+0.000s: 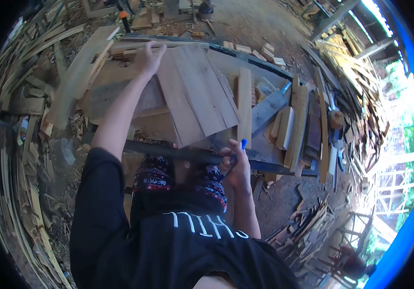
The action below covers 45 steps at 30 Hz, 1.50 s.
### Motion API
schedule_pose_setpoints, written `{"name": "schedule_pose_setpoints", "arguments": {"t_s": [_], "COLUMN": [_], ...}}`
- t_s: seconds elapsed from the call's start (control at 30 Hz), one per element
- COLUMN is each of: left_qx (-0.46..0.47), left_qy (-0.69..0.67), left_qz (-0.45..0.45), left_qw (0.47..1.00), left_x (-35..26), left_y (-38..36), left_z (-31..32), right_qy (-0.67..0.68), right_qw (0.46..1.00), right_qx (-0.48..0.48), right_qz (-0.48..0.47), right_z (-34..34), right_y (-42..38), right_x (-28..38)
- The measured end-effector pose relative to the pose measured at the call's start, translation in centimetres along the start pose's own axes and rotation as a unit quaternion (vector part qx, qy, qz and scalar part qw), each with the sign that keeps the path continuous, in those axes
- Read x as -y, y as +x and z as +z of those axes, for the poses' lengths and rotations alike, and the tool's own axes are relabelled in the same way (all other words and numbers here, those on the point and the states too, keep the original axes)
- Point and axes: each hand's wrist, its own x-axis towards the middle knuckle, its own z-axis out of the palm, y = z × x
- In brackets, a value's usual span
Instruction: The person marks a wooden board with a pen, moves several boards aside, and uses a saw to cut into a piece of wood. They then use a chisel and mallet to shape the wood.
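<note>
The left grip (154,60), clasp unclear, touches the far corner of the wooden panel (197,91) above the counter (260,156); the right grip (234,164) clutches a blue-tipped item (244,143). Lopsided support might let the panel slip.

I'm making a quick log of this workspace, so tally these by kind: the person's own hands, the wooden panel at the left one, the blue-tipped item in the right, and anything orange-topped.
Left hand and right hand: 2
Wooden panel, counted as one piece: 1
Blue-tipped item: 1
Orange-topped item: 1
Total: 5
</note>
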Motion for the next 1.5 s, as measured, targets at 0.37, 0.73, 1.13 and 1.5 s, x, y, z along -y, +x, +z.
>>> {"name": "schedule_pose_setpoints", "arguments": {"t_s": [0.37,0.73,1.13,1.5], "left_qx": [0.453,0.526,0.3,0.434], "left_qy": [-0.294,-0.414,-0.565,-0.596], "left_qz": [0.106,0.044,-0.172,-0.23], "left_qw": [0.835,0.741,0.749,0.635], "left_x": [-14.9,-13.3,-14.1,-14.9], "left_y": [-22.4,-25.2,-27.6,-31.8], "left_z": [-7.6,-9.3,-9.3,-7.0], "right_qy": [-0.005,-0.077,0.002,0.226], "right_qw": [0.966,0.95,0.955,0.899], "right_qx": [0.254,0.296,0.105,0.154], "right_qz": [0.053,0.058,-0.277,-0.342], "right_z": [3.3,5.0,4.5,6.5], "right_y": [-3.4,-6.2,-5.3,-6.8], "right_x": [1.3,1.1,3.7,6.7]}}
